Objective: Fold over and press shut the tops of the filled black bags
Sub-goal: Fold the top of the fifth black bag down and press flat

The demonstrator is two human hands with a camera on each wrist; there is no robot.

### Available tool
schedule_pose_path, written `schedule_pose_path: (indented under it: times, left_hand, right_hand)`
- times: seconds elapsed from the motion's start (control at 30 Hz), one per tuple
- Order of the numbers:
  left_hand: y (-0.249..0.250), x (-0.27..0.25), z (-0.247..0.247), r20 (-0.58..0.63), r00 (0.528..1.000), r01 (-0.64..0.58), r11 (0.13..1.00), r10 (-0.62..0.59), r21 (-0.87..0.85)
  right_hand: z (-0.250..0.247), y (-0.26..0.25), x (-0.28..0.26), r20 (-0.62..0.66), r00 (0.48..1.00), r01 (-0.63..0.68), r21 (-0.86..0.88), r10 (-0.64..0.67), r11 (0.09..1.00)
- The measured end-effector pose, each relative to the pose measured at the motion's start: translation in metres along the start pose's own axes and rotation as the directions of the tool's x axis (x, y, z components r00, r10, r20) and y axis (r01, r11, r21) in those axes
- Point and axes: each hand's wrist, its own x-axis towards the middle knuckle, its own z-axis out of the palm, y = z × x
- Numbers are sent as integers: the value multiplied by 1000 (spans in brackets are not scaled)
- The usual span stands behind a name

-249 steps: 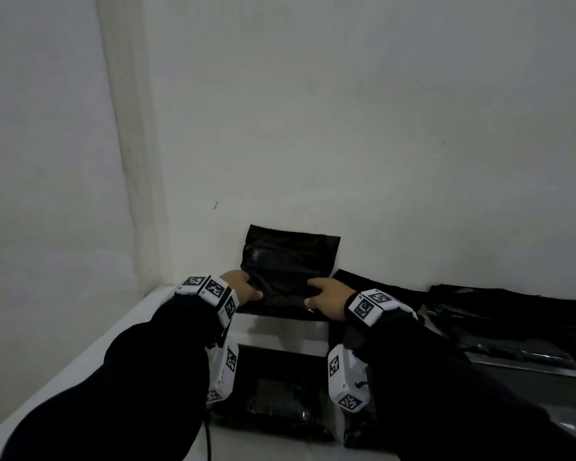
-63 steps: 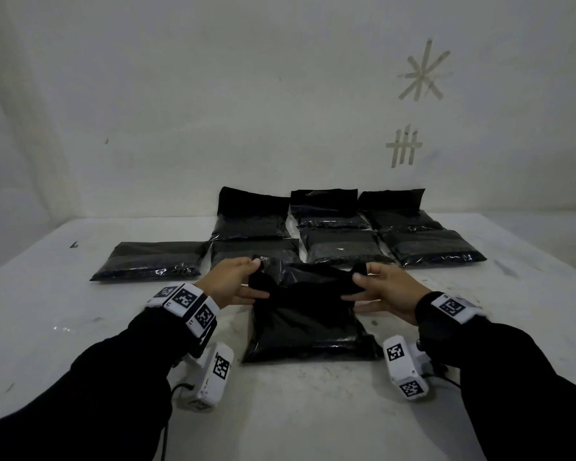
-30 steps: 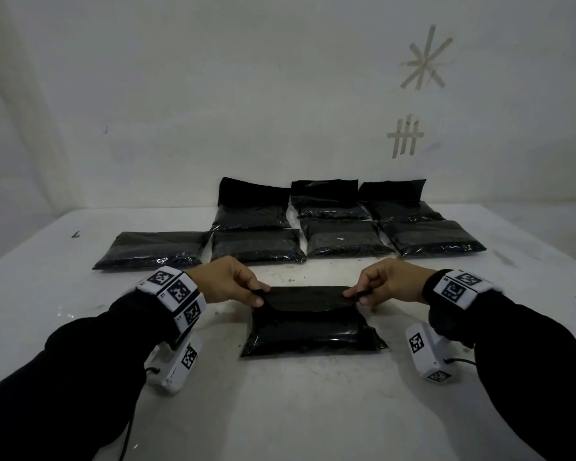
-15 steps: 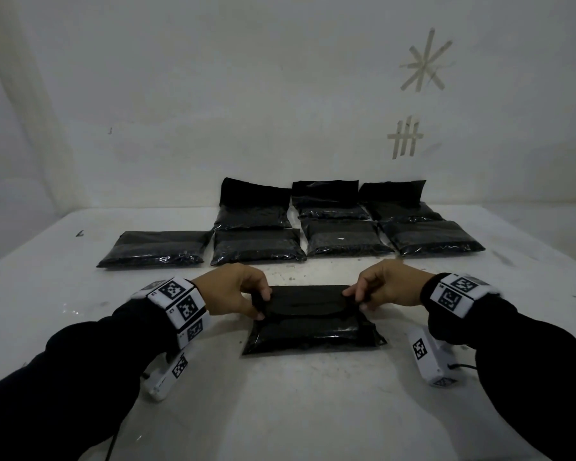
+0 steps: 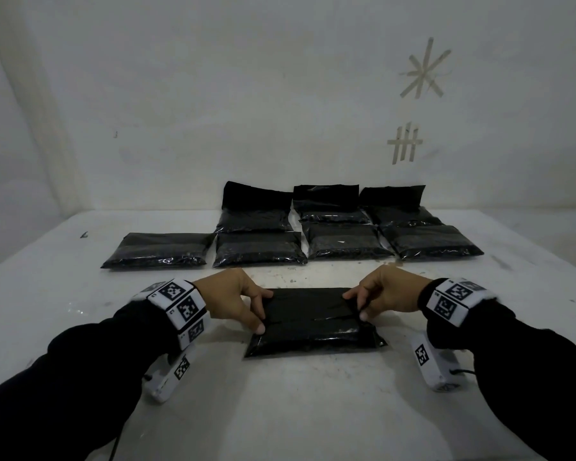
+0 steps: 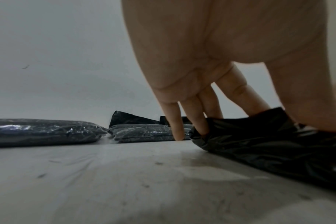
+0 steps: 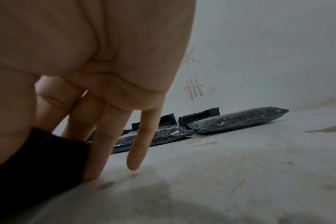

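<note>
**Fold down on near bag, press not finished**

Your left hand (image 5: 233, 299) and right hand (image 5: 388, 294) each pinch an end of the folded-over top of the near bag (image 5: 313, 322), thumbs on the flap, fingers behind. It lies flat on the table (image 5: 280, 410), just in front of you. Four bags in the front row (image 5: 260, 249) look folded flat. Three in the back row (image 5: 256, 207) have tops standing up, so those are left.

No readable text; the wall (image 5: 280, 94) bears only tape marks (image 5: 404, 143).
</note>
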Motion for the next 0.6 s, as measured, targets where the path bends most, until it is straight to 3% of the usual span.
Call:
schedule_pose_path:
  times: [0.6]
  left_hand:
    - [2,8,-3,-102,995,5,969,21,247]
  right_hand:
    - [0,-16,11,-41,998,27,-324,-42,946]
